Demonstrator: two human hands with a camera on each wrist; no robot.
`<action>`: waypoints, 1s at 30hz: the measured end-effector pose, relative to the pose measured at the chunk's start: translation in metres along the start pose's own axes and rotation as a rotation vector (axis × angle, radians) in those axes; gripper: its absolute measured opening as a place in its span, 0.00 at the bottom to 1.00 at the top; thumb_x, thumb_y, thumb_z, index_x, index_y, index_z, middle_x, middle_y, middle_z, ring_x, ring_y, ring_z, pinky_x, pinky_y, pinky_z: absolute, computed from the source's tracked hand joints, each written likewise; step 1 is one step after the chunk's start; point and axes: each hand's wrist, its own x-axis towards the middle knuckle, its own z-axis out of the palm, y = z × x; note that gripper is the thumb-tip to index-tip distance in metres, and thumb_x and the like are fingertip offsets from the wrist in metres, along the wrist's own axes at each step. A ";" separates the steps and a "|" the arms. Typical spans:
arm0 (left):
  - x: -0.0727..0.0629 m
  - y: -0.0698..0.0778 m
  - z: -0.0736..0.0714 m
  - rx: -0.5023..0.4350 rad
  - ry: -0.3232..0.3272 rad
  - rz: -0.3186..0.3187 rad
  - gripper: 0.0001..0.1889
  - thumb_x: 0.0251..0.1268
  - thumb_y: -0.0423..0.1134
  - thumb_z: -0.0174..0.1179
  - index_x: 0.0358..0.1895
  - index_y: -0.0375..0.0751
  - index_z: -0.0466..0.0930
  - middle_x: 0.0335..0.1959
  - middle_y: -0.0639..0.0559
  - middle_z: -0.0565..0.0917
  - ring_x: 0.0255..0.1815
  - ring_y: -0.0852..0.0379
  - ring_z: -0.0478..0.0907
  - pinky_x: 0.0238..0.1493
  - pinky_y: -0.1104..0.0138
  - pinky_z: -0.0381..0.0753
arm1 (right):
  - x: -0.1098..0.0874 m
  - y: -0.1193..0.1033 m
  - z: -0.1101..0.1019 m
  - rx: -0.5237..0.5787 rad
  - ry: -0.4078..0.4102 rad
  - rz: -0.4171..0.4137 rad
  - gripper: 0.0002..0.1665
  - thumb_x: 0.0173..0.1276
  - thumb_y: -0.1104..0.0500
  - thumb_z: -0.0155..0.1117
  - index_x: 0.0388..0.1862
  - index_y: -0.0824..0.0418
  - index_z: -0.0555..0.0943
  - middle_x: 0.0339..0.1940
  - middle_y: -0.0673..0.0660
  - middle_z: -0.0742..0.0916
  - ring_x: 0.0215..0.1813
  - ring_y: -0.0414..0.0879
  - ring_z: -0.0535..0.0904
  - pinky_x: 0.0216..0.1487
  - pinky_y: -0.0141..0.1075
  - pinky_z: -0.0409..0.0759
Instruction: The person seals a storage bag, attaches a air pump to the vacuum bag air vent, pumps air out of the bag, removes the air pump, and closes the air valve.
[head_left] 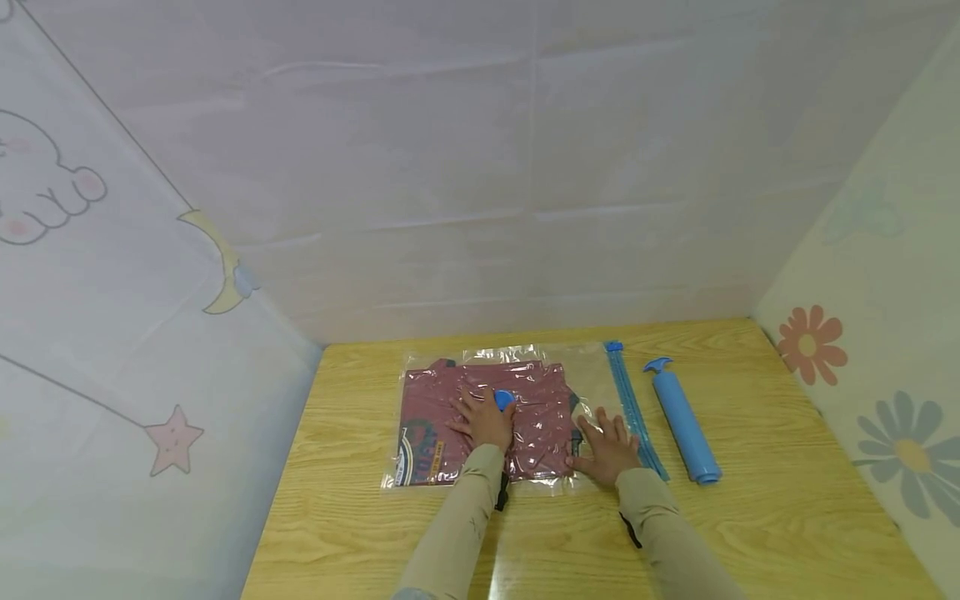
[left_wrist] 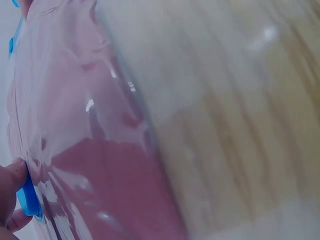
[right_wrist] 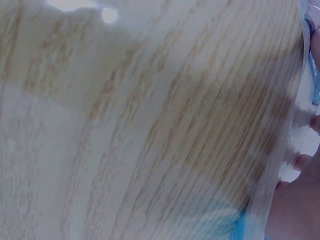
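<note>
A clear plastic vacuum storage bag point(head_left: 596, 371) lies flat, with a folded dark-pink garment point(head_left: 536, 387) inside. My left hand point(head_left: 487, 423) rests on the bag with fingers spread, its thumb side beside the round blue valve point(head_left: 503, 398). In the left wrist view, a finger and thumb appear at the edge of that valve point(left_wrist: 29, 197). Fingers spread, my right hand point(head_left: 611, 454) presses on the bag's bare plastic, between the garment and the blue zip strip point(head_left: 630, 400). Only part of the right hand point(right_wrist: 300, 210) shows in the right wrist view.
Right of the bag lies a blue hand pump point(head_left: 686, 429), its T-handle pointing away from me. Everything sits on a wood-grain table point(head_left: 337, 533). A pale fabric wall point(head_left: 525, 250) stands behind it, with printed side walls at left and right.
</note>
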 end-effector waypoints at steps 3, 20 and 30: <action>0.000 0.001 0.001 0.014 0.005 -0.006 0.32 0.56 0.58 0.65 0.63 0.49 0.73 0.76 0.32 0.52 0.76 0.25 0.40 0.61 0.22 0.35 | 0.001 0.001 0.001 -0.009 -0.003 0.001 0.53 0.56 0.34 0.66 0.75 0.56 0.60 0.77 0.71 0.53 0.75 0.76 0.40 0.61 0.80 0.39; 0.003 -0.010 0.003 0.021 0.084 0.166 0.25 0.53 0.53 0.68 0.53 0.46 0.79 0.73 0.38 0.62 0.76 0.38 0.55 0.66 0.31 0.54 | -0.001 0.001 -0.001 -0.017 0.004 0.002 0.52 0.57 0.35 0.66 0.75 0.56 0.61 0.77 0.71 0.54 0.75 0.77 0.41 0.62 0.80 0.41; 0.008 -0.023 0.004 0.008 0.063 0.346 0.22 0.55 0.51 0.66 0.51 0.44 0.79 0.70 0.40 0.66 0.74 0.39 0.60 0.62 0.30 0.56 | -0.008 -0.006 -0.010 -0.010 -0.003 0.002 0.52 0.58 0.36 0.65 0.75 0.58 0.60 0.77 0.72 0.54 0.75 0.77 0.41 0.62 0.80 0.41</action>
